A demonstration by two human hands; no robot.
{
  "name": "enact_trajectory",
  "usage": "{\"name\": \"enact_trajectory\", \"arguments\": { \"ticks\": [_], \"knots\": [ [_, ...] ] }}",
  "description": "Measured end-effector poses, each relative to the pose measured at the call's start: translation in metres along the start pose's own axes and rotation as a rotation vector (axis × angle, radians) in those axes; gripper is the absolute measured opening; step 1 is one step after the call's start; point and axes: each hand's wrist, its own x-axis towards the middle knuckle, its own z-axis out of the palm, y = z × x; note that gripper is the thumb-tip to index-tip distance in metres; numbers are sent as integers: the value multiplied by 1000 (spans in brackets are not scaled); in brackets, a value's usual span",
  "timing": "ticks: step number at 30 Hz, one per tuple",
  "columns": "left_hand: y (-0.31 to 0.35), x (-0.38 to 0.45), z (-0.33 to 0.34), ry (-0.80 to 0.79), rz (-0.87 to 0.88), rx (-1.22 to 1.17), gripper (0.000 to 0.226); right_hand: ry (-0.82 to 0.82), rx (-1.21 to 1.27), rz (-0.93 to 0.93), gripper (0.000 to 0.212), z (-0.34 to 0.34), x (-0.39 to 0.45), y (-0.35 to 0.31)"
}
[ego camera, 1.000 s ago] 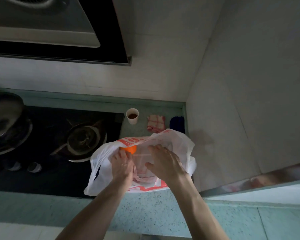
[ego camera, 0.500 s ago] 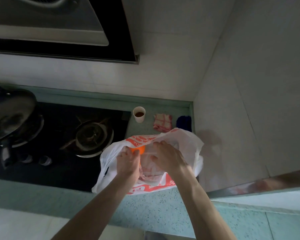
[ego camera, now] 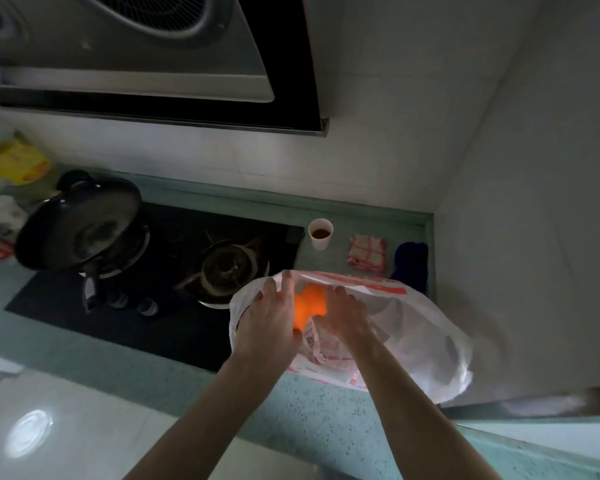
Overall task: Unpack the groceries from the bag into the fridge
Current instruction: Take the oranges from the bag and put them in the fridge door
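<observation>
A white plastic bag (ego camera: 430,327) with red print lies on the green counter (ego camera: 326,410) to the right of the stove. Both hands are at its mouth. My left hand (ego camera: 267,323) holds the bag's left rim, fingers spread over it. My right hand (ego camera: 347,313) reaches inside the bag, its fingers around a bright orange item (ego camera: 309,306) wrapped in clear printed packaging. The rest of the bag's contents is hidden by the hands and the plastic.
A black gas stove (ego camera: 160,289) with a dark wok (ego camera: 80,230) sits to the left. A white paper cup (ego camera: 320,233), a red-checked cloth (ego camera: 367,253) and a dark blue cloth (ego camera: 411,265) lie behind the bag. A range hood (ego camera: 153,57) hangs above; a wall stands on the right.
The bag's mouth has been pulled wider and the orange item shows more. The view has swung left, bringing the wok and a yellow packet into sight.
</observation>
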Motion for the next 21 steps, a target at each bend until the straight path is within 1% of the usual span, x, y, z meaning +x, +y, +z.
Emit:
{"name": "enact_trajectory", "arguments": {
  "ticks": [2, 5, 8, 12, 15, 19, 21],
  "knots": [
    [-3, 1, -2, 18, -13, -4, 97, -6, 42, 25, 74, 5, 5, -7],
    [-6, 2, -4, 26, -27, 1, 101, 17, 125, 37, 71, 15, 14, -15],
    [-8, 4, -6, 19, -23, 8, 102, 34, 138, 57, 78, 23, 21, -23],
    [-11, 8, -8, -6, -8, 3, 99, 92, 145, 62, 75, 26, 19, -30],
    [-11, 10, -7, 13, 11, 2, 94, 92, 155, 75, 71, 25, 10, -25],
    [-9, 12, -5, 4, 51, -21, 74, 89, 221, 105, 80, 16, -10, -14],
    [-7, 12, -6, -3, 70, -55, 71, 118, 289, 129, 81, 7, -25, -7]
  ]
}}
